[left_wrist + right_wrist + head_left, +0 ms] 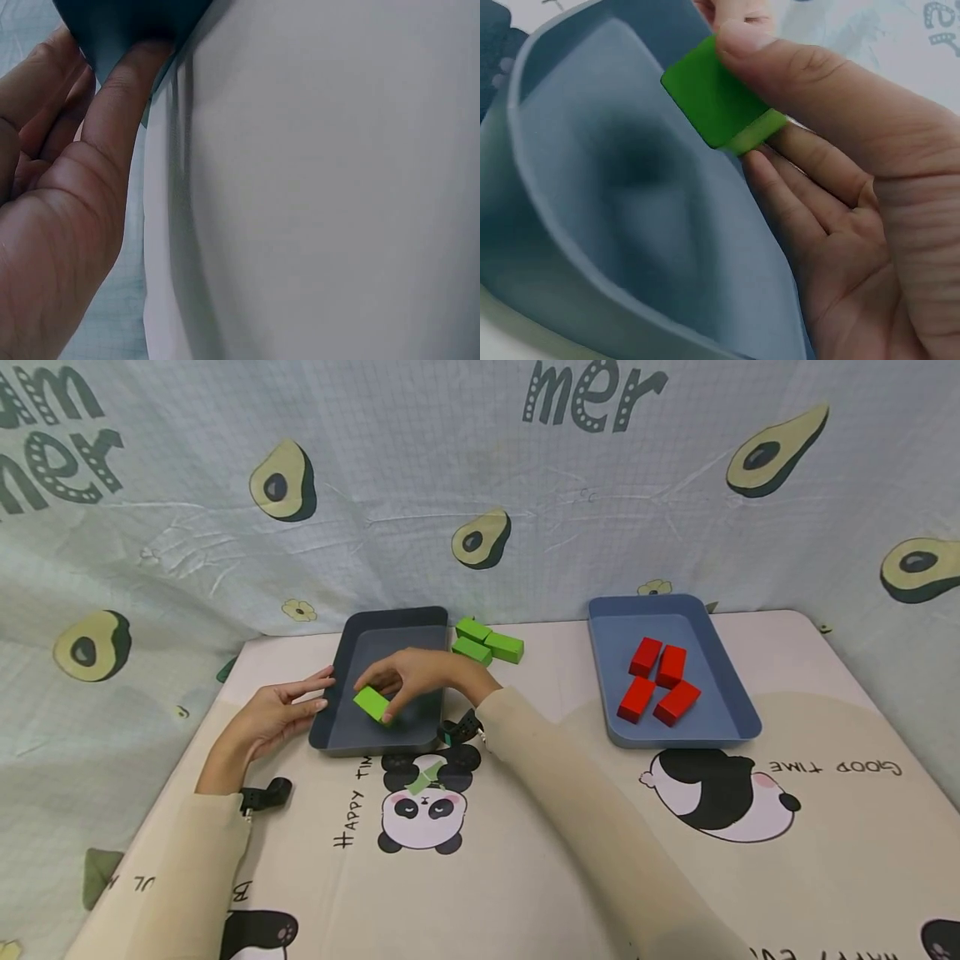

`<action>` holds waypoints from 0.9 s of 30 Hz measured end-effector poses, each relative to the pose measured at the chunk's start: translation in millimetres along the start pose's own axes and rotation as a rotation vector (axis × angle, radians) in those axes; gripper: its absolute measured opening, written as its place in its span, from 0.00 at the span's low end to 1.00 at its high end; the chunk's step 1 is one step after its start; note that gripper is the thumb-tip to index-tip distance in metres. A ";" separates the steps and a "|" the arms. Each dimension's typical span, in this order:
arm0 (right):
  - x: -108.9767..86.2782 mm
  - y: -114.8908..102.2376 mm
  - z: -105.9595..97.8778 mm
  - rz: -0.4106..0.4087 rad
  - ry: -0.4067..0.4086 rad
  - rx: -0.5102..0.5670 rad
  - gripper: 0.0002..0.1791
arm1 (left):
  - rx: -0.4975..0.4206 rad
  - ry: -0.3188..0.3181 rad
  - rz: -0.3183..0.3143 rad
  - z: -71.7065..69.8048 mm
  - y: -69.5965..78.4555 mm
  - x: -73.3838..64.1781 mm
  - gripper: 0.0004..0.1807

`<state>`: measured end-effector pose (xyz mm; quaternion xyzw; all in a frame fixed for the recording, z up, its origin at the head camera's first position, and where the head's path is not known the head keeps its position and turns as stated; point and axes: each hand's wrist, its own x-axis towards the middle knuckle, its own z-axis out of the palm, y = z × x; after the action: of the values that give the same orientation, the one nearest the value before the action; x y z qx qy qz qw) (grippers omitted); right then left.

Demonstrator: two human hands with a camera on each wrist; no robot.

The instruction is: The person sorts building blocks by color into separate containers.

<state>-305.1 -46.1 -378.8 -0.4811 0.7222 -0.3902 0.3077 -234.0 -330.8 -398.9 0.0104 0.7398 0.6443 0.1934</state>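
Note:
My right hand (420,675) pinches a green block (372,702) between thumb and fingers, over the dark grey tray (330,737) on the left. In the right wrist view the green block (712,94) is tilted, with the thumb on one side and fingertips at its far edge. My left hand (273,714) touches that tray's left side with fingers extended. The left wrist view shows the thumb of the left hand (67,195) against the outer wall of the tray (124,26). Several more green blocks (505,648) lie on the table just right of the tray.
A blue-grey tray (738,714) stands farther right, holding several red blocks (677,703). Both trays sit near the back of the table (525,827), whose cover has panda prints. Behind hangs a curtain (397,518) with avocado prints.

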 end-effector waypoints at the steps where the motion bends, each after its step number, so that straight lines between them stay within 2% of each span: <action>1: 0.5 0.4 0.6 -0.003 -0.007 -0.001 0.37 | 0.007 -0.004 0.004 0.3 0.1 -0.3 0.36; 6: -2.1 1.2 1.3 -0.022 -0.014 -0.028 0.36 | 0.026 -0.004 0.017 1.2 0.3 -0.7 0.35; 12: -17.1 3.3 -5.0 -0.049 0.060 -0.099 0.31 | 0.012 0.000 0.009 0.7 0.5 -0.7 0.36; 19: -56.2 5.1 -25.3 -0.028 0.169 -0.124 0.28 | 0.008 -0.003 0.014 0.3 -0.3 0.2 0.37; 27: -105.1 19.9 -49.1 0.090 0.308 -0.212 0.24 | 0.034 0.001 0.009 0.6 -1.3 -0.4 0.37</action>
<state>-317.9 69.9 -363.9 -0.4127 0.8185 -0.3669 0.1585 -233.2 -330.5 -400.1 0.0166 0.7506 0.6327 0.1898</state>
